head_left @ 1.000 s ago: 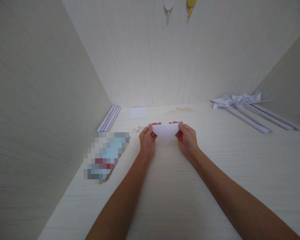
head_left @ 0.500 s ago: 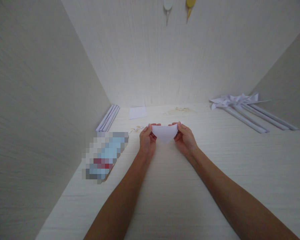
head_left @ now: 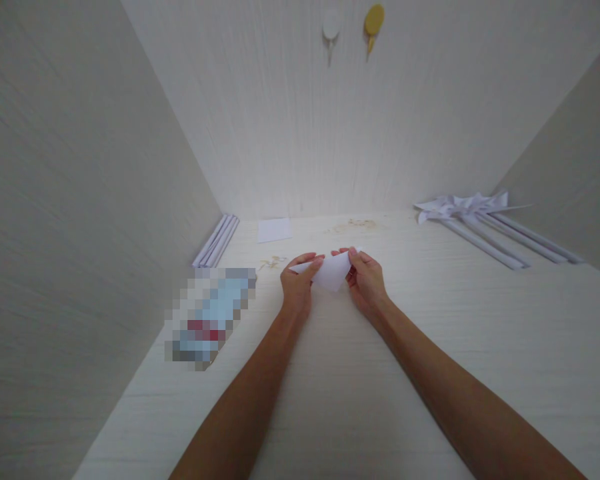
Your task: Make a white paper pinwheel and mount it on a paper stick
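Note:
A white piece of paper is held between my two hands above the pale table, one corner pointing down toward me. My left hand pinches its left part, the thumb lying on top of the sheet and the fingers behind. At the upper right corner, my right hand grips the paper between thumb and fingers. Part of the sheet is hidden behind the left thumb and the right fingers.
Rolled white paper tubes lie at the left wall, near a blurred-out flat object. A flat white paper rests at the back. At right are more paper tubes with folded paper shapes. Two hooks hang on the back wall.
The left thumb has slid inward across the paper, and the sheet, earlier stretched level between both hands, is now tilted with its left end pointed. The view has shifted slightly.

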Demonstrator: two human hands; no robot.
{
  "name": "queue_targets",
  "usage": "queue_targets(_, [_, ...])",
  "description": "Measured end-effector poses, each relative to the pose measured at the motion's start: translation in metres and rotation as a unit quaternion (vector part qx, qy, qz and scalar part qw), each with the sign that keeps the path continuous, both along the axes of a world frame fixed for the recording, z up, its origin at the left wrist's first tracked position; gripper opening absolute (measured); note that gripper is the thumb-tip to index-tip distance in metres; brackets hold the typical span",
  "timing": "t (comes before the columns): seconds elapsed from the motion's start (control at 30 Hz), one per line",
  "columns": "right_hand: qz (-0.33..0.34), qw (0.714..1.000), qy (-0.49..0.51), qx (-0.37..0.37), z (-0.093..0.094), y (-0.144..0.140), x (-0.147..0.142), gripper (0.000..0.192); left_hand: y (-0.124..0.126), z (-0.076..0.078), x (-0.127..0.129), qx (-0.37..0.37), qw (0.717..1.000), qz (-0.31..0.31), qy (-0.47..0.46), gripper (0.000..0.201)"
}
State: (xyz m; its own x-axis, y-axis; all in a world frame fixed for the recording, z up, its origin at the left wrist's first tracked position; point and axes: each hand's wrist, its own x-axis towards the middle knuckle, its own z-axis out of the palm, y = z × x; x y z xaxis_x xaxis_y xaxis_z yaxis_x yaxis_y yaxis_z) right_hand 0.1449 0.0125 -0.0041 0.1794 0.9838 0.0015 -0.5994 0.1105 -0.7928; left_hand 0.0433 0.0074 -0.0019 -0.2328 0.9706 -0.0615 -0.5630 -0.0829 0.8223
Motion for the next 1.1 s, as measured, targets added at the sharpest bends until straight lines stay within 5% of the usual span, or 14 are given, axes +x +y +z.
queue_targets(0.33, [-0.026, 0.997, -0.072, -0.022, -0.003, -0.005, -0.003, 0.026, -0.002, 0.001, 0.002, -0.009, 0.999, 0.005, 0.049, 0.037])
queue_targets(0.83, [-0.041, 0.999, -0.011, -0.013, -0.002, 0.001, -0.002, 0.013, 0.004, -0.005, -0.002, 0.027, 0.997, -0.024, 0.062, 0.026])
queue_targets(1.1, [-0.011, 1.0, 0.014, 0.01, -0.001, 0.002, 0.0, 0.019, 0.004, 0.001, -0.008, 0.043, 0.996, -0.072, 0.032, 0.037])
